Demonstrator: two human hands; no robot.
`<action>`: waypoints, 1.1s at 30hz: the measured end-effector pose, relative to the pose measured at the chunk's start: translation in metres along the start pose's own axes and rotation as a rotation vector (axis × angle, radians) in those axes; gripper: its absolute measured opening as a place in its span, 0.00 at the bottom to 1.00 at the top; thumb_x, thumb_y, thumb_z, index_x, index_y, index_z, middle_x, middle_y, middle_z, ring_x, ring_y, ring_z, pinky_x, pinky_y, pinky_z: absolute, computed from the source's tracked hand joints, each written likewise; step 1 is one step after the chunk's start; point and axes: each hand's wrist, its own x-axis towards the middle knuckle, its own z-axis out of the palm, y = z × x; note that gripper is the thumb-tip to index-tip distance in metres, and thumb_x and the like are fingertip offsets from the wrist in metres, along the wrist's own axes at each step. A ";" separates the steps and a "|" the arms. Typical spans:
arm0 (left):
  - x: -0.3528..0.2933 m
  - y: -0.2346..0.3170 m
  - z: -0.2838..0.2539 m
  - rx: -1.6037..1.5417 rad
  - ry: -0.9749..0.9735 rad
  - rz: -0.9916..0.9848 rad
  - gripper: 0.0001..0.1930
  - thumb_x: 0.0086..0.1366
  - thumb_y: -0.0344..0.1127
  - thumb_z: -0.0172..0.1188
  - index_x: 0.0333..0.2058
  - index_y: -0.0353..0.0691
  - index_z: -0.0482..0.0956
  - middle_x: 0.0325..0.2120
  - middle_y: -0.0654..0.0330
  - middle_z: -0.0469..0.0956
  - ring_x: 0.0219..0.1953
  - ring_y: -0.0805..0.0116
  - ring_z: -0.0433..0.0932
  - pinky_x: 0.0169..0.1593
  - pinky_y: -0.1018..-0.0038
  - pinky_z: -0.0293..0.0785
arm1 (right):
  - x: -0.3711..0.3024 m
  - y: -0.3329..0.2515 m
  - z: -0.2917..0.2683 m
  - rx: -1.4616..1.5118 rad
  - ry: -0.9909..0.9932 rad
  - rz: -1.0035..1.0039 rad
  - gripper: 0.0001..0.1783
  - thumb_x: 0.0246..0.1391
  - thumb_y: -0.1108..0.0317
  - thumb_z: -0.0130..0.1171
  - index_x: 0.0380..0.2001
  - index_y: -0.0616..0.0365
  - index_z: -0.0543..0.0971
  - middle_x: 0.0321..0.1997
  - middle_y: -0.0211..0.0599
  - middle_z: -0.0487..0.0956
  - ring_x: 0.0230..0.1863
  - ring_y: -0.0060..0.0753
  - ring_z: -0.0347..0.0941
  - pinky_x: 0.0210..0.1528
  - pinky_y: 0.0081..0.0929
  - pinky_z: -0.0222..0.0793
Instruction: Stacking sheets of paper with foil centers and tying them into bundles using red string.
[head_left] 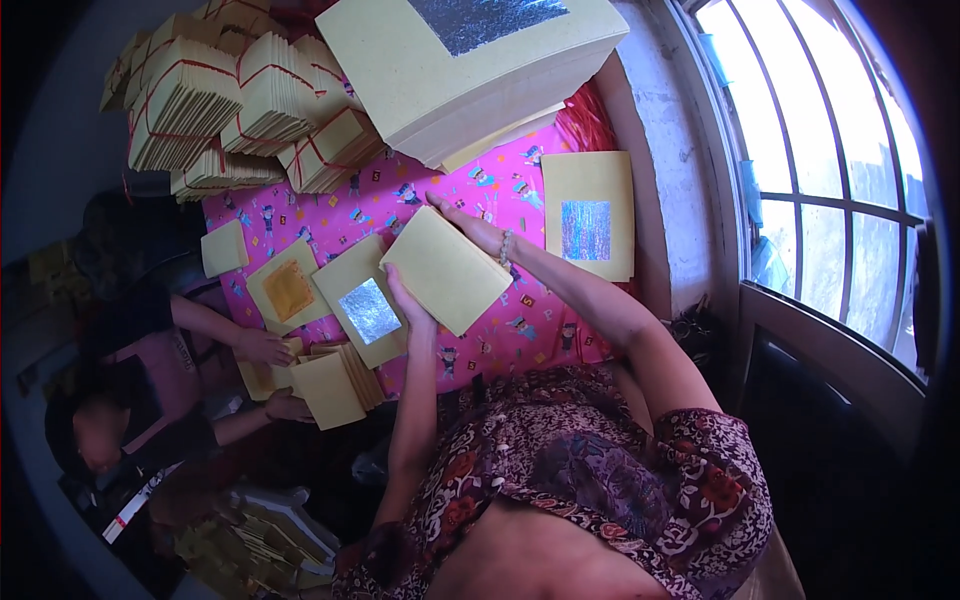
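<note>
A stack of pale yellow paper sheets (pixel 447 270) is held tilted over the pink patterned table covering. My left hand (pixel 408 302) grips its lower left side, the thumb on top and the other fingers hidden beneath. Along the upper right edge lies my right hand (pixel 472 228), pressed against the stack, a beaded bracelet at its wrist. Partly beneath the stack and beside my left hand is a yellow sheet with a silver foil square (pixel 369 311). To the right, more yellow sheets with a shiny foil square (pixel 587 230) lie on the table.
A tall paper block (pixel 500 100) stands at the far side, with bundles tied in red string (pixel 187 105) at the far left. At left, a co-worker's hands (pixel 264 347) handle paper stacks (pixel 335 385) near an orange-foil sheet (pixel 288 290). A barred window (pixel 840 170) borders the right.
</note>
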 end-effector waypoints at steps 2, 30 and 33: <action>-0.003 -0.003 -0.003 0.015 -0.018 0.007 0.32 0.65 0.59 0.38 0.55 0.37 0.64 0.50 0.56 0.69 0.51 0.61 0.70 0.53 0.68 0.66 | -0.004 0.001 -0.006 -0.026 -0.001 -0.019 0.36 0.64 0.44 0.27 0.67 0.52 0.40 0.72 0.36 0.38 0.71 0.31 0.35 0.69 0.29 0.36; 0.015 -0.004 0.007 0.022 0.049 -0.064 0.34 0.63 0.61 0.37 0.56 0.37 0.63 0.52 0.52 0.68 0.53 0.57 0.69 0.54 0.64 0.66 | 0.012 -0.002 -0.006 -0.063 0.121 0.362 0.39 0.60 0.39 0.31 0.61 0.60 0.57 0.62 0.47 0.62 0.62 0.38 0.59 0.63 0.35 0.54; 0.014 -0.008 0.008 0.033 0.085 -0.056 0.34 0.63 0.60 0.37 0.56 0.38 0.63 0.52 0.53 0.68 0.53 0.57 0.69 0.55 0.62 0.65 | 0.001 -0.024 -0.002 -0.002 0.080 0.401 0.36 0.61 0.39 0.29 0.58 0.58 0.64 0.55 0.44 0.71 0.53 0.35 0.69 0.58 0.35 0.61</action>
